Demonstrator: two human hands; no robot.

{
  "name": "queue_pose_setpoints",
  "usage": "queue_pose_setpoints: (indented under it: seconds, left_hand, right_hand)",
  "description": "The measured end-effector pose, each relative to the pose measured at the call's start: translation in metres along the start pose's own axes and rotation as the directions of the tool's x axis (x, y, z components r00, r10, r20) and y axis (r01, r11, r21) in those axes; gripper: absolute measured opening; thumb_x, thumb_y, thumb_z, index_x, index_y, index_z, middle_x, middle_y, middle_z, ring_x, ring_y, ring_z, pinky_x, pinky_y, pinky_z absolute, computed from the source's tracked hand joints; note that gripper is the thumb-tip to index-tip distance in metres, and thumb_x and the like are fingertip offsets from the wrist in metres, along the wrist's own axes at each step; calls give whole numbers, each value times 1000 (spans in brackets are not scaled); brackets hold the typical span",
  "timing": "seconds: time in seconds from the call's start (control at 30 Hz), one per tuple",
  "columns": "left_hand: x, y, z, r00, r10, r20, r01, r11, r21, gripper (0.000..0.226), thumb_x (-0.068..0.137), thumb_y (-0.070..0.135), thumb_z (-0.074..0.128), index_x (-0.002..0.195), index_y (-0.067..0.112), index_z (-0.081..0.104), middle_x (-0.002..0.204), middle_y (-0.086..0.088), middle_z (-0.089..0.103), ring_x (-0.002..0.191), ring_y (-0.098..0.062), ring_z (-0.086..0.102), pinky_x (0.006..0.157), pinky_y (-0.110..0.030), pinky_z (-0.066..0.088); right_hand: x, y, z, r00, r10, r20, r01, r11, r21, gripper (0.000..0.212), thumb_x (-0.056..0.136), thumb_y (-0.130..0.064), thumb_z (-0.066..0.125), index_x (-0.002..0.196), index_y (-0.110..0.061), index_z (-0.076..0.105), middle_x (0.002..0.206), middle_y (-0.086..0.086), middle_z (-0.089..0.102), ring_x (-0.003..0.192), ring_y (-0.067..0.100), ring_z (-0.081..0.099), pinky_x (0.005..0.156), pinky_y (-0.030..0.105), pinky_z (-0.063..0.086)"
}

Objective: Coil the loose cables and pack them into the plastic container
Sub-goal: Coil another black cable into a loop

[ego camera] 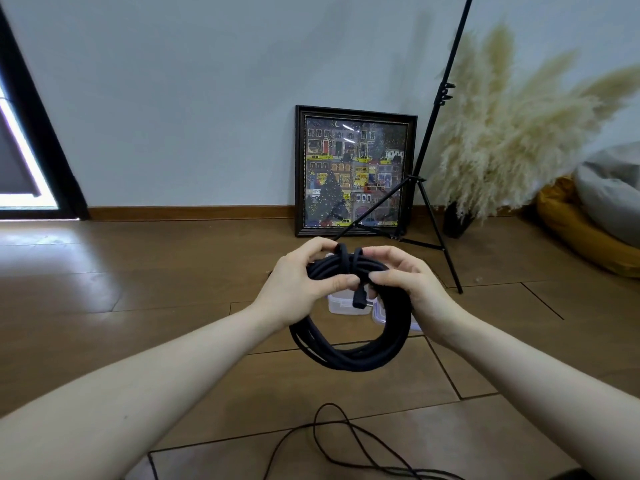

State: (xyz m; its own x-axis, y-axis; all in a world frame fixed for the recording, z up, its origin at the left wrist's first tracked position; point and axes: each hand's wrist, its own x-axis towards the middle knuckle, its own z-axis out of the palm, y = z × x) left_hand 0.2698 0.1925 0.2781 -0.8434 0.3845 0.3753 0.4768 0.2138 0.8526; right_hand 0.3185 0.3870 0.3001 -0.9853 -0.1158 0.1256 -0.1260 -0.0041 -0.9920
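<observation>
**Both hands grip a coiled black cable above the container**

A thin loose cable (346, 441) trails in loops across the wooden floor (138, 289) nearest the camera. Above it, the left hand (298, 282) and right hand (405, 278) each curl their fingers round the top of a coiled black cable (349, 355), held in the air, its plug end (359, 300) hanging between the thumbs. Behind the coil, on the floor, sits the clear plastic container (341, 304), partly hidden. Farther back a framed picture (355, 171) leans against the wall beside a black tripod stand (433, 140) and pampas grass (512, 133).
</observation>
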Motion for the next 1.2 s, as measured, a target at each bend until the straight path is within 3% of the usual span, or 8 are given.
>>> queue_pose_setpoints:
  seconds: [0.17,0.27,0.4,0.5,0.63,0.87,1.0,1.2]
  left_hand:
    - [2,2,-1,998,-64,26,66,994,-92,41,73,43,81,107,26,64,92,9,74,63,4,64,58,-15,48]
    - [3,3,0,997,-69,42,73,992,-102,35,79,36,80,108,24,64,86,13,71,52,7,59,45,-9,43]
    - [2,7,4,999,-40,20,42,996,-76,36,77,45,77,105,29,64,90,14,72,66,4,65,59,-15,51]
    - [1,6,5,999,-32,19,32,999,-24,44,73,56,75,106,30,64,94,12,73,86,-5,68,78,-29,52]
    - [-1,5,4,999,-27,18,26,999,45,40,75,58,74,103,31,62,85,12,69,70,-4,63,60,-28,49]
    - [0,7,1,999,-44,30,42,996,80,30,80,50,77,95,30,60,74,11,64,56,-3,54,56,-37,50]
    - [-1,8,3,996,-78,49,77,997,30,35,75,52,79,92,28,60,68,17,60,52,1,52,54,-35,48]
    - [-5,7,9,996,-84,-18,84,996,-15,28,82,38,78,101,24,64,85,10,67,60,2,58,59,-26,45]
  right_hand:
    - [-4,4,-7,993,-1,120,14,995,-104,59,75,9,71,125,-19,58,107,-2,72,95,14,68,76,20,52]
    - [-6,7,0,997,-43,63,49,993,-104,57,73,-5,78,125,-18,58,98,-7,73,88,7,68,71,17,52]
    - [-6,5,8,991,-79,-108,67,992,-107,54,64,-33,78,115,-18,65,79,-2,72,67,12,62,56,26,48]
    - [-6,6,10,979,-108,-173,82,985,-153,37,69,-31,79,103,-22,69,82,-5,73,70,11,66,55,25,50]
    - [-5,6,12,971,-164,-174,129,972,-199,28,79,-13,78,104,-21,66,90,-8,74,82,8,69,66,22,53]
    - [-7,4,17,929,-352,-117,313,913,-262,33,79,-1,75,106,-20,71,103,-9,74,98,6,69,77,17,53]
    - [-4,2,18,925,-328,-191,292,936,-196,29,78,0,75,89,-28,74,84,-16,75,77,-2,68,64,9,49]
    - [-3,3,18,941,-295,-167,258,943,-212,23,90,-2,62,105,-16,73,84,-5,72,65,7,60,55,12,44]
